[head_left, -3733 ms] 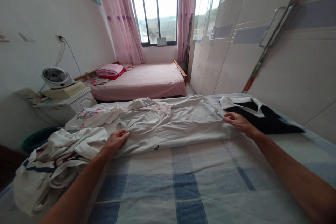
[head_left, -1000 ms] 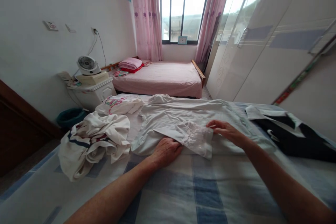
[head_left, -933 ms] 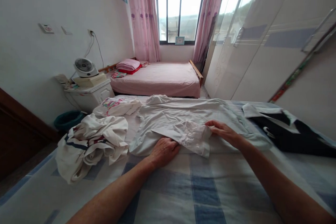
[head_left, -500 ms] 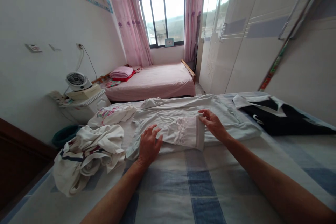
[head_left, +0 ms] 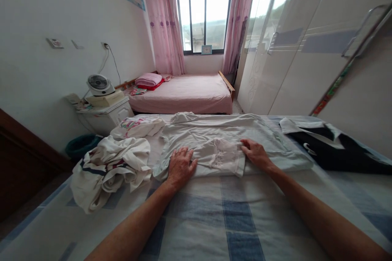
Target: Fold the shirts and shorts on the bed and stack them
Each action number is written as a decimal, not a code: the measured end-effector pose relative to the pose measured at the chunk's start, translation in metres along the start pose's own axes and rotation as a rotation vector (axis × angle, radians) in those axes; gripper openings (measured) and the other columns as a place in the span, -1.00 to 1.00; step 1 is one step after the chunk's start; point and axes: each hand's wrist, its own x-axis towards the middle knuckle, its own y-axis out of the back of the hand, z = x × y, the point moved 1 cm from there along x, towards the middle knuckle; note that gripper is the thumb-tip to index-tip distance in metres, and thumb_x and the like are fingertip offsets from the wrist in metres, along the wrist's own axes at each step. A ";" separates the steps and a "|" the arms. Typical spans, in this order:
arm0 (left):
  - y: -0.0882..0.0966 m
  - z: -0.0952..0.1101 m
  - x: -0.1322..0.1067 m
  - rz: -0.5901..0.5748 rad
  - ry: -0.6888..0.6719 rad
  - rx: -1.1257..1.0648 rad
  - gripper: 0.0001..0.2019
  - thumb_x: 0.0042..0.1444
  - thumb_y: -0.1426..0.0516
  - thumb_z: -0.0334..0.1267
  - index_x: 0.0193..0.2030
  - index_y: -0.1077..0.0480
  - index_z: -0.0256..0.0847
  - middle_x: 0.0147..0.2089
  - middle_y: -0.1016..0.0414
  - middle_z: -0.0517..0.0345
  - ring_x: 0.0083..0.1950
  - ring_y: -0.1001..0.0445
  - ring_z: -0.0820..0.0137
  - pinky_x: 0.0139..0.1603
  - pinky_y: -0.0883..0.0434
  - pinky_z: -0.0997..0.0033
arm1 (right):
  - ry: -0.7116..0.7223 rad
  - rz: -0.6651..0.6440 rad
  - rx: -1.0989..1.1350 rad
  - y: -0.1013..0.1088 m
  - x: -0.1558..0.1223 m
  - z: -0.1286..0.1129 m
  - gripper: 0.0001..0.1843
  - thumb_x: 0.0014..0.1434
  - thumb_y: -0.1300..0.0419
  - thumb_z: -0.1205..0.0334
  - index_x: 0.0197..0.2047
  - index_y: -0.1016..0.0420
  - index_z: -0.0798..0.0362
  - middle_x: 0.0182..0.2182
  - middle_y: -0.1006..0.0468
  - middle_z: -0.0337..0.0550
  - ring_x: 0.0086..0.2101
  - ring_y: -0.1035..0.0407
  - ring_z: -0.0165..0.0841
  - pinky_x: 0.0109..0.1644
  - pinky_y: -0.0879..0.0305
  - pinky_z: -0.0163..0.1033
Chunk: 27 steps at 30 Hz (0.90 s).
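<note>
A pale grey-green shirt (head_left: 202, 131) lies spread and wrinkled on the bed. One part of it, perhaps a sleeve with a lacy band (head_left: 221, 158), is folded across its front. My left hand (head_left: 181, 166) rests open and flat on the shirt's left part, fingers spread. At the upper right corner of the folded part, my right hand (head_left: 255, 153) has its fingers curled together on the cloth edge; the fingertips are partly hidden.
A crumpled white garment (head_left: 114, 167) and a printed white one (head_left: 136, 126) lie to the left. A folded black-and-white shirt (head_left: 333, 147) is at the right. Beyond stand a pink bed (head_left: 190, 91), a fan (head_left: 99, 84) on a cabinet and a wardrobe (head_left: 294, 61).
My right hand has lowered the edge of the folded part onto the shirt. My left hand has flattened onto the cloth. The view has turned slightly left.
</note>
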 end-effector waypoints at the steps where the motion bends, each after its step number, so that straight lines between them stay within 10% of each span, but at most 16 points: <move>1: 0.002 -0.001 0.002 0.006 0.004 -0.016 -0.65 0.20 -0.02 -0.13 0.05 -0.41 -0.18 0.16 -0.39 -0.07 0.20 -0.29 0.15 0.25 -0.15 0.05 | 0.022 0.005 -0.056 0.000 0.003 -0.003 -0.68 0.07 -0.07 0.28 -0.09 -0.46 0.06 -0.29 -0.52 -0.11 -0.30 -0.41 -0.32 -0.09 -0.29 -0.21; 9: 0.018 -0.018 0.018 0.015 0.153 0.010 -0.72 0.22 0.01 -0.16 -0.15 -0.48 -0.20 -0.11 -0.50 -0.01 -0.03 -0.40 0.19 -0.03 -0.33 0.25 | 0.128 -0.190 -0.292 -0.033 0.046 -0.060 -0.64 0.19 -0.02 0.04 -0.19 -0.58 0.02 -0.10 -0.51 -0.01 -0.03 -0.31 -0.17 0.05 -0.15 -0.13; 17: 0.017 -0.031 0.018 -0.055 0.201 0.108 -0.81 0.20 -0.02 -0.25 -0.31 -0.44 -0.19 -0.23 -0.48 0.04 -0.13 -0.41 0.25 -0.11 -0.30 0.34 | 0.114 -0.255 -0.277 -0.060 0.061 -0.059 -0.71 0.20 -0.02 0.17 -0.28 -0.54 0.07 -0.30 -0.58 -0.10 -0.26 -0.40 -0.34 -0.18 -0.21 -0.32; 21: 0.019 -0.035 0.016 -0.035 0.170 0.093 -0.75 0.23 0.04 -0.21 -0.31 -0.43 -0.20 -0.23 -0.48 0.02 -0.14 -0.41 0.25 -0.11 -0.30 0.35 | 0.094 -0.220 -0.290 -0.031 0.057 -0.035 -0.71 0.21 0.03 0.21 -0.20 -0.51 0.07 -0.20 -0.57 -0.08 -0.21 -0.41 -0.35 -0.13 -0.22 -0.32; 27: 0.027 -0.044 0.016 -0.143 0.206 -0.069 -0.65 0.19 0.05 -0.03 -0.27 -0.46 -0.20 -0.23 -0.51 0.02 -0.18 -0.44 0.26 -0.16 -0.28 0.37 | -0.012 -0.292 -0.378 0.078 0.029 0.053 -0.66 0.14 0.02 0.22 -0.13 -0.53 0.02 -0.13 -0.58 -0.12 -0.13 -0.44 -0.29 -0.05 -0.26 -0.28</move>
